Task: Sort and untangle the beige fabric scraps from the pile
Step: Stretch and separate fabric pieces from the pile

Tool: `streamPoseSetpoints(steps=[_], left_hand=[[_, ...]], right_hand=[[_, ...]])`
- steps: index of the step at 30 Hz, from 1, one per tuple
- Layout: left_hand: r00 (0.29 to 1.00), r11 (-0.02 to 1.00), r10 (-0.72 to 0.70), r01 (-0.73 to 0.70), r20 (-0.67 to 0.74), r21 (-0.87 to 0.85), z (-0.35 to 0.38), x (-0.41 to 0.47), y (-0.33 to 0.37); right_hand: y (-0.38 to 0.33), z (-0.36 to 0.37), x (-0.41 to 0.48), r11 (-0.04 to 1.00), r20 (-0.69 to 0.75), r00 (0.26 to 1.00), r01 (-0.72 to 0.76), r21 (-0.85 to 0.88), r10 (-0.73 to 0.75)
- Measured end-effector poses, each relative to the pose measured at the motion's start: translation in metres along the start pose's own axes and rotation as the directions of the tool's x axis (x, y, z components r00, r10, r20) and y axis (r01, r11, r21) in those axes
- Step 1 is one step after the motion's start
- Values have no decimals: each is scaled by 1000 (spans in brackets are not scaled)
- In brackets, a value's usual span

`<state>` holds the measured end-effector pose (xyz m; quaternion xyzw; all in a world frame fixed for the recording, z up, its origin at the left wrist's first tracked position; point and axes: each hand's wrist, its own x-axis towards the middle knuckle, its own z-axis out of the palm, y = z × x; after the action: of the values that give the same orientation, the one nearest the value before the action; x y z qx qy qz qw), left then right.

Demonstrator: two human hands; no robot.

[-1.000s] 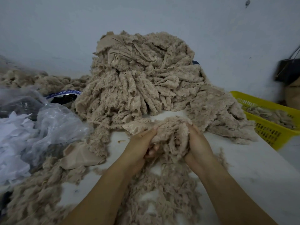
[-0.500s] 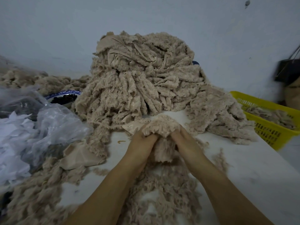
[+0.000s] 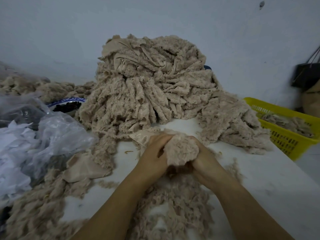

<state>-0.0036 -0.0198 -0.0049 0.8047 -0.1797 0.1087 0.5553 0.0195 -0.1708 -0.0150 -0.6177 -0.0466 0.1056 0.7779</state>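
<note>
Both hands low centre, close together: left hand [image 3: 154, 158] and right hand [image 3: 206, 159] each curled onto the same fuzzy beige scrap [image 3: 181, 149], clamped on opposite sides, wad bunched between them just over the table [image 3: 263, 181]

Nearest, bottom centre: loose scraps [image 3: 174, 205] spread between the forearms, more at lower left

Smooth flap [image 3: 138, 138] sticks out up-left past the left hand and looks like part of the held scrap. So long axis probably runs left-right across the frame. My read: next move is a sideways pull apart, left hand nearer the free end

Mid left: flat beige piece [image 3: 83, 168], then plastic bag [image 3: 52, 134] with white bits

Centre, straight beyond the hands: main pile [image 3: 152, 87]. Its front edge is near the held scrap, can't tell if touching

Right edge: yellow basket [image 3: 284, 142] holding some scraps, right hand is the nearer one

Far left beside the pile: bowl [image 3: 69, 103] of dark stuff
</note>
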Motion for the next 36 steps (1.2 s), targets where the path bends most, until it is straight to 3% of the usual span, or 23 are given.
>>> streamPoseSetpoints(steps=[2,3,4,6,7,8,11,12,14,17,20,22,24,25,27,30,33,36], left_hand=[[995,995,-58,52,-75,-88,-5,1,-4],[988,989,-107,94,-111,-118,-8,3,-6],[977,984,-147,129,-154,-119,-11,4,-8],[951,981,-194,188,-242,-46,-13,5,-12],[939,974,-213,227,-268,23,-13,6,-15],[936,957,-231,268,-266,112,-12,7,-17],[949,849,-270,315,-166,425,-9,9,-27],[953,805,-272,303,-135,511,-8,8,-30],[959,753,-264,269,-98,601,-7,6,-32],[965,833,-239,259,-104,489,-5,7,-34],[943,919,-208,279,-260,278,-6,10,-31],[907,921,-130,260,-400,290,-11,11,-31],[914,894,-129,275,-384,355,-17,10,-35],[924,872,-188,313,-333,376,-17,10,-40],[926,839,-278,363,-254,406,-17,11,-43],[946,883,-144,255,-291,394,-13,11,-33],[968,923,98,-2,-230,384,-2,7,-12],[985,889,174,-152,-13,433,15,0,-3]], right_hand=[[-5,-5,3,999,-31,999,-34,17,35],[-11,-11,5,995,-72,997,-29,91,36],[-20,-19,7,963,-107,994,17,270,13],[-36,-38,8,730,-139,985,170,662,-103],[-37,-43,8,656,-163,977,214,724,-140],[-35,-41,6,679,-157,980,200,706,-125],[-10,-27,9,945,-184,982,95,312,-38],[-6,-19,9,988,-178,983,79,136,-54],[0,-11,8,976,-165,980,76,-206,-111],[6,-11,4,801,-81,976,117,-588,-202],[9,-3,1,670,75,978,188,-718,-194],[10,2,0,549,176,969,242,-800,-171],[13,5,0,341,285,950,311,-887,-124],[14,6,0,284,316,944,331,-900,-100],[14,5,1,330,291,951,310,-892,-105],[12,0,0,537,136,978,202,-819,-160],[6,4,-4,854,21,997,78,-514,-79],[5,6,1,991,-122,993,-11,-137,-6]])
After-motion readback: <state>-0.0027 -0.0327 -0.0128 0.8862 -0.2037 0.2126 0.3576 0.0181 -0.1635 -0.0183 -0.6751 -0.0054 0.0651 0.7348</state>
